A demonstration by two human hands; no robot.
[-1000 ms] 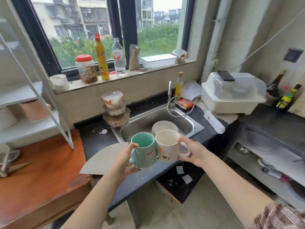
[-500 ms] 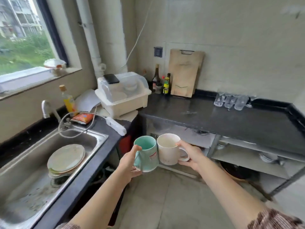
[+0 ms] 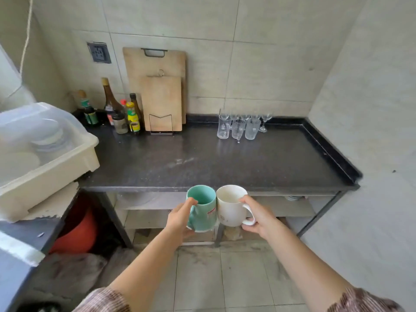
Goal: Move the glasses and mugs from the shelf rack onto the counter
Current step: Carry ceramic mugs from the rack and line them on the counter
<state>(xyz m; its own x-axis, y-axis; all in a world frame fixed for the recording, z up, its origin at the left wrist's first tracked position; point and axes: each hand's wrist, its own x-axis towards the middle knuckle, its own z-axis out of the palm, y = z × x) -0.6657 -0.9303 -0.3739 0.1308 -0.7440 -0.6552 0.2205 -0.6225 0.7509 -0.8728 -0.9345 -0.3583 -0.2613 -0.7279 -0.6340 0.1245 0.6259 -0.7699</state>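
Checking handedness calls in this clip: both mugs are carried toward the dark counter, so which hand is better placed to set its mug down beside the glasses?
Right, probably. The right hand holds the white mug on the side nearer the clear glasses. The left hand with the teal mug would have to cross over.

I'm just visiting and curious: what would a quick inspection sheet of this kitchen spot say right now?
Surface: dark counter, middle and front bare, slightly smudged.
Job's things: teal mug and white mug, side by side in the air just before the counter's front edge; glasses already grouped at the back.
Clutter: bottles and two cutting boards against the wall; dish box at the left.
Grippers: left hand holds the teal mug, right hand holds the white mug by its handle.
Cables: a cord hangs down the wall at upper left.
Surroundings: tiled walls, wall socket, shelves under the counter, orange tub on the floor.
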